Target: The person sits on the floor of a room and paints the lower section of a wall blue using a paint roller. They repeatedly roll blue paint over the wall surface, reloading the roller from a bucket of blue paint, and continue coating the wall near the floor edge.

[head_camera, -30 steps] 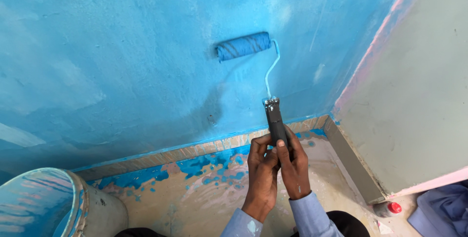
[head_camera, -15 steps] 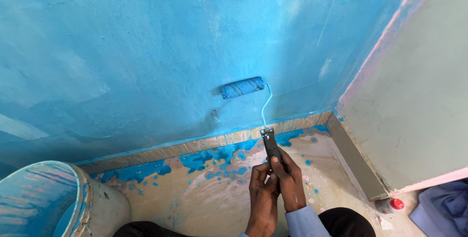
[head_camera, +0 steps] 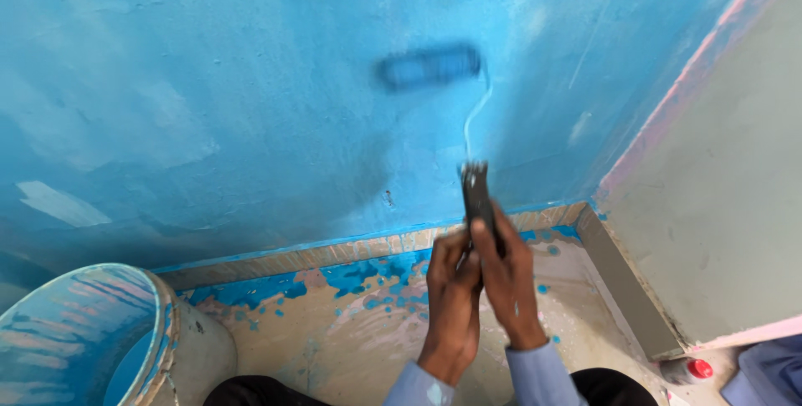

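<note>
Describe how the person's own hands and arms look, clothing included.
Both hands are bare: no gloves, rings or watch visible on the left hand or the right hand. Each wrist runs into a light blue long sleeve with a buttoned-style cuff.

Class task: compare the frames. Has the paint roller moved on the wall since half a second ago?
Yes. The roller is now higher up the blue wall, farther above the skirting strip.

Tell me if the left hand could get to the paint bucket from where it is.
Probably yes. The left hand grips the roller handle with the right hand; the paint bucket stands lower left, with only spattered floor between.
</note>
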